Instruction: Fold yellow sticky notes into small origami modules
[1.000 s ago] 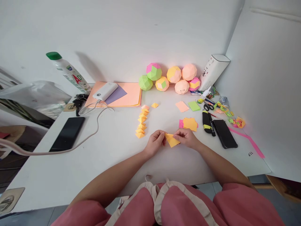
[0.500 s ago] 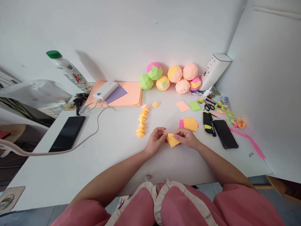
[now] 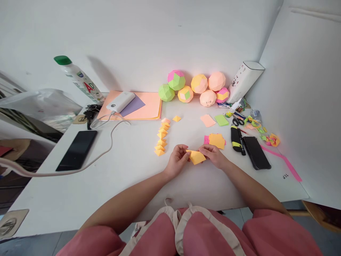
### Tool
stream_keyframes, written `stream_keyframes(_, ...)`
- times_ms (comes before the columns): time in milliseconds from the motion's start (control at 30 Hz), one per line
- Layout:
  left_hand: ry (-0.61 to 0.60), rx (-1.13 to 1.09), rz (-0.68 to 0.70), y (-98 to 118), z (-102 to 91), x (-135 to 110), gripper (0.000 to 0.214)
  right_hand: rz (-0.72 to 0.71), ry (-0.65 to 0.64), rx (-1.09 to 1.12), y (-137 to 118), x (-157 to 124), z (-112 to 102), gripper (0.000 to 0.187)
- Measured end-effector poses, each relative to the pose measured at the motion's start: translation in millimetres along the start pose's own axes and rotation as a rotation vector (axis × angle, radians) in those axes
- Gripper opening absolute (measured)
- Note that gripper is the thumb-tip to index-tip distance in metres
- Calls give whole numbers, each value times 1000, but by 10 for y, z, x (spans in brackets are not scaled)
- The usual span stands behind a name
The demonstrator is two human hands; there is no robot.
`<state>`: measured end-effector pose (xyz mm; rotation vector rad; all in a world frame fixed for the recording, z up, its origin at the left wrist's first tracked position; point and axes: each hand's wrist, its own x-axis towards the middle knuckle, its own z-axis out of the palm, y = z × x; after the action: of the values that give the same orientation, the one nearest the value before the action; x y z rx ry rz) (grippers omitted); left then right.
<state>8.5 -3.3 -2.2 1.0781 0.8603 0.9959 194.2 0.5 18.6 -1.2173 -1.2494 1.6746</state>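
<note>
A small yellow-orange sheet of paper (image 3: 196,157), partly folded, is held above the near part of the table. My left hand (image 3: 177,160) pinches its left end between thumb and fingers. At its right end, my right hand (image 3: 214,155) grips the paper the same way. The fingers under the sheet are partly hidden. To the left runs a column of folded yellow paper pieces (image 3: 161,136), with one separate folded piece (image 3: 177,118) beside its far end. A stack of orange and pink paper sheets (image 3: 216,140) lies just beyond my right hand.
Several faceted paper balls (image 3: 176,80) line the wall. At the right are scissors (image 3: 238,121), a glue bottle (image 3: 234,106), a cutter (image 3: 236,138), a marker (image 3: 242,142) and a phone (image 3: 256,153). A power bank (image 3: 121,101), cable, spray bottle (image 3: 82,81) and another phone (image 3: 77,150) occupy the left.
My right hand has shifted slightly right along the sheet, and more of the paper's upper edge shows between the hands. My left hand keeps its pinch. The view has moved a little.
</note>
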Motion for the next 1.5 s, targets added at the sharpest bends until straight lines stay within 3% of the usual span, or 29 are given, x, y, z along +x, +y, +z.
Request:
stream_keyframes(233,2,-15,48,-10,20,-10,31,78,-25,58,2,15,-24,22)
stream_keyframes(433,11,12,95,-40,-2,-5,28,61,-8,25,49,45,-55,22)
stream_keyframes(633,-9,-13,56,-55,-5,-9,25,12,-26,-2,45,41,-10,41)
stream_keyframes(767,-45,4,65,-71,-25,-12,21,47,-32,-69,29,31,-1,39)
stream_keyframes(900,-80,156,177,-69,-44,-6,14,49,-48,-59,17,30,0,32)
stream_keyframes(1100,-155,159,285,-65,-57,11,28,44,-55,-23,30,36,-12,28)
stream_keyframes(1367,-120,95,212,-116,-54,21,33,-32,-58,-90,15,20,2,19)
stream_keyframes(1500,-71,117,164,-125,-43,24,31,-111,7,-156,31,11,22,19)
